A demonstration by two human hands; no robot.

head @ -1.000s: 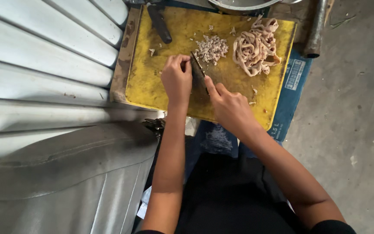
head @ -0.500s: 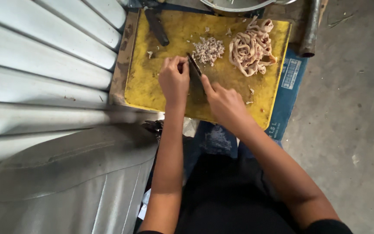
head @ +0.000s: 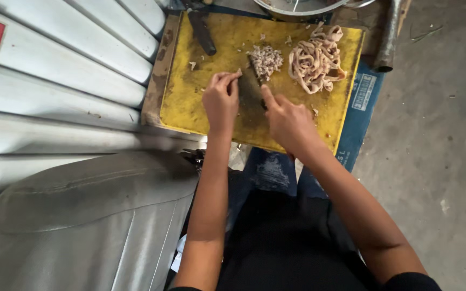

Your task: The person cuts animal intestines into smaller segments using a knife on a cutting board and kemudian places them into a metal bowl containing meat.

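A yellow cutting board [head: 190, 102] lies in front of me. My right hand [head: 287, 121] grips a dark knife [head: 252, 89], its index finger stretched along the blade's spine. The blade lies between my hands and points toward a small pile of chopped pale meat [head: 266, 58]. My left hand [head: 221, 99] rests on the board beside the blade, fingertips pinched together on a small pale piece. A heap of long uncut pale strips [head: 316, 59] sits at the board's far right.
A second dark knife [head: 201, 32] lies at the board's far left corner. A metal bowl [head: 297, 6] stands beyond the board, a metal pipe [head: 388, 37] to its right. Corrugated metal sheet [head: 55, 81] is on the left, a blue box [head: 360, 108] under the board, concrete floor [head: 438, 151] on the right.
My left hand has shifted a little left, away from the blade, with its fingertips pinched. The right hand and knife have stayed close to the chopped pile.
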